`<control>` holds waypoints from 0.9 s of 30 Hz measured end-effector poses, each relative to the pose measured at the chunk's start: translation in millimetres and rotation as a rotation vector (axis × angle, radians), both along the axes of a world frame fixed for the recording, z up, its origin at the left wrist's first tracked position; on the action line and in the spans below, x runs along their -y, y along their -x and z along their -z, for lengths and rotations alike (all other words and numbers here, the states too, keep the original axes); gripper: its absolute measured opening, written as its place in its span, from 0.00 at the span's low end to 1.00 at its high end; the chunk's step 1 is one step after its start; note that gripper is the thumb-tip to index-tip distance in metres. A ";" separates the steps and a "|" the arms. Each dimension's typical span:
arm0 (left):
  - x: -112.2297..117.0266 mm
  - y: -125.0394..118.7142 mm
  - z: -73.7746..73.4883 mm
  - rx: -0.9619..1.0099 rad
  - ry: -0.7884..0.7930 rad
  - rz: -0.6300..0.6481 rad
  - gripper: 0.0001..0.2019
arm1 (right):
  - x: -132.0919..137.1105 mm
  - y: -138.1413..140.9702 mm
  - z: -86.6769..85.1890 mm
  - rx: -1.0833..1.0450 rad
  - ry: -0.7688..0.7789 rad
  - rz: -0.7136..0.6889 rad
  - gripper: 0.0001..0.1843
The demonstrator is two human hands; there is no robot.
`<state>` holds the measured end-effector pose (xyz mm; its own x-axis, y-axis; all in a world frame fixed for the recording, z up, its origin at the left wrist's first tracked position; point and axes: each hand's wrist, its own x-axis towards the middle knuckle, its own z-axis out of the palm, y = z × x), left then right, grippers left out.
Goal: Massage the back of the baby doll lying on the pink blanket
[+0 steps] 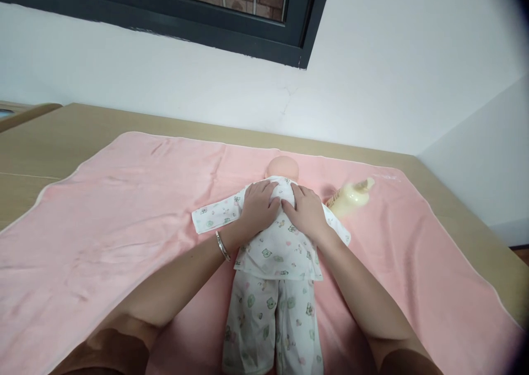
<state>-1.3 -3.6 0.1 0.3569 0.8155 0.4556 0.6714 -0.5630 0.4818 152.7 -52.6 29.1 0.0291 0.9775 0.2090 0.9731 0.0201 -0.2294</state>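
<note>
A baby doll (pixel 282 167) lies stretched out on a pink blanket (pixel 165 199), its bald head away from me and no facial features showing. It wears a white patterned top (pixel 276 254) and matching trousers (pixel 252 320). My left hand (pixel 259 207) rests flat on the left side of the doll's upper body, fingers extended. On the right side lies my right hand (pixel 306 212), also flat with its fingers stretched out. The two thumbs point toward each other over the middle of the top. Neither hand grips anything.
A cream baby bottle (pixel 351 197) lies on its side right of the doll, close to my right hand. The blanket covers much of a wooden table (pixel 99 119). Behind stand a white wall (pixel 185 83) and a dark-framed window (pixel 285 44).
</note>
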 end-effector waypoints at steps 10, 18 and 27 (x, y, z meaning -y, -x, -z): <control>8.8 -2.2 -8.4 -0.191 -0.191 0.064 0.17 | -1.1 1.9 -3.0 0.071 0.013 -0.059 0.30; 18.5 -1.1 -10.3 -0.184 -0.244 -0.046 0.08 | 19.8 18.0 -6.6 0.181 -0.037 -0.010 0.25; -5.8 -0.1 3.9 -0.022 -0.165 0.089 0.17 | -7.2 -5.0 -6.0 0.083 0.004 -0.084 0.30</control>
<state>-1.2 2.2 -3.8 0.4354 0.6951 0.5720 0.6246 -0.6909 0.3641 157.6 -45.3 35.2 -0.0699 0.9765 0.2036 0.9837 0.1014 -0.1487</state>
